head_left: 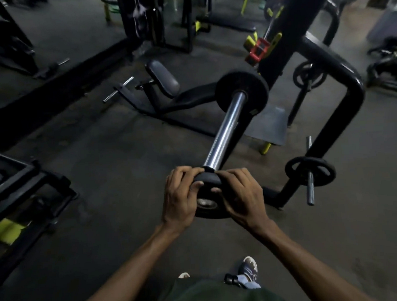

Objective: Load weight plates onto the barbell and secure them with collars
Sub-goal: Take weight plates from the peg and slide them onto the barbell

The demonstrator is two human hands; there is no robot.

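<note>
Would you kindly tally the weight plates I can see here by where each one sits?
On the barbell sleeve: 2 (far plate, near plate gripped by left hand and right hand)
On rack pegs: 2 (lower, upper)
Total: 4

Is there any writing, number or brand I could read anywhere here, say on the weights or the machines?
No readable text anywhere.
Small plate held by both hands at the end of the bar: metal hub, any marking too blurred.
Larger plate farther along: dark face, nothing legible.
Red and yellow fitting on the rack: no lettering discernible.
</note>
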